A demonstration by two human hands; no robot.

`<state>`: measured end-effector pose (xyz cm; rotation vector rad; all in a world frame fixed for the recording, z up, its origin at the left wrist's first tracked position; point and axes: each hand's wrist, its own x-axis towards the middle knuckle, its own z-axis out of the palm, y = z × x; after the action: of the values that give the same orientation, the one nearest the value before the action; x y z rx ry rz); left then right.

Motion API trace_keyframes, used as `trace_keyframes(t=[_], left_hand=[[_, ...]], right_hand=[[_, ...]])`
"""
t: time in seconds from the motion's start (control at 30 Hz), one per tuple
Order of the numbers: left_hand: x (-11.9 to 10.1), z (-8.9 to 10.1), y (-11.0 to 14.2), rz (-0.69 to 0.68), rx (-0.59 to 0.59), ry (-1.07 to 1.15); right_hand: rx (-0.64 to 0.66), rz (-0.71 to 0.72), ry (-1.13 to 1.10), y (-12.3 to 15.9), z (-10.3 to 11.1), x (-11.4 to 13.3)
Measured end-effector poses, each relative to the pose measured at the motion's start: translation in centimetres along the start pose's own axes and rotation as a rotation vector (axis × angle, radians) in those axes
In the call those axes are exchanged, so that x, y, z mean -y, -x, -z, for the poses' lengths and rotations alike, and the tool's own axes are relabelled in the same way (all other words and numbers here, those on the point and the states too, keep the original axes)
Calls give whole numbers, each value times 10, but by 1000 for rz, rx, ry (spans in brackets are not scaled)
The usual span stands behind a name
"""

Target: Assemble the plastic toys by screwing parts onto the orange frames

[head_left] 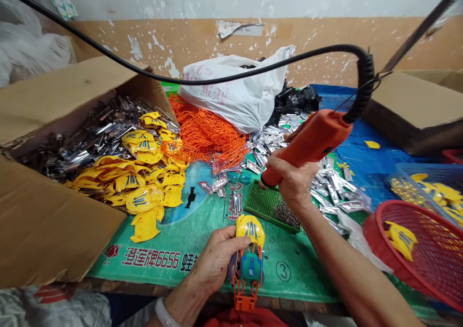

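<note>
My left hand grips a small toy assembly near the table's front edge: a yellow shell on top, a blue middle piece and an orange frame below. My right hand is wrapped around an orange electric screwdriver with a black coiled cable. Its tip points down at a green screw tray that holds a heap of small screws. The screwdriver is above and to the right of the toy, apart from it.
An open cardboard box on the left spills yellow shells and silver parts. Orange frames, a white plastic bag and loose silver pieces lie behind. A red basket and a blue basket sit right.
</note>
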<state>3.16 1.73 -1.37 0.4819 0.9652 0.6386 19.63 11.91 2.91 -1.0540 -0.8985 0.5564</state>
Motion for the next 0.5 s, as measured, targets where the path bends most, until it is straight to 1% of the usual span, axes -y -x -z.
trace_keyframes(t=[0.2, 0.5], left_hand=[[2, 2, -1, -10, -22, 16], [1, 0, -2, -13, -40, 30]], right_hand=[[-10, 28, 29, 1, -1, 3], [-30, 11, 32, 2, -1, 0]])
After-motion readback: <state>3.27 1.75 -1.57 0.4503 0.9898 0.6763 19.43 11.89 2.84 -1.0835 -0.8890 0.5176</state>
